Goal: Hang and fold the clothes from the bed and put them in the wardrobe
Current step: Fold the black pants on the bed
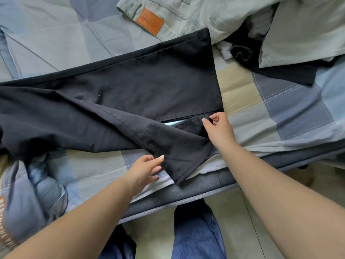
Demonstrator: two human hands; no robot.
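Black trousers (130, 94) are lying spread across the bed (280, 101), legs running left to right, with the hems ending near the bed's front edge. The right hand (217, 128) is pinching the hem corner of the lower leg between thumb and fingertips, right where the two legs meet. The left hand (147, 168) is sitting at the edge of that same leg lower down, fingers loosely curled against the fabric with the thumb on top; can't tell if it's actually gripping. Grey-green jeans (186, 12) with an orange patch (150, 21) are lying behind, and a dark garment (261, 58) is bunched up under them on the right.
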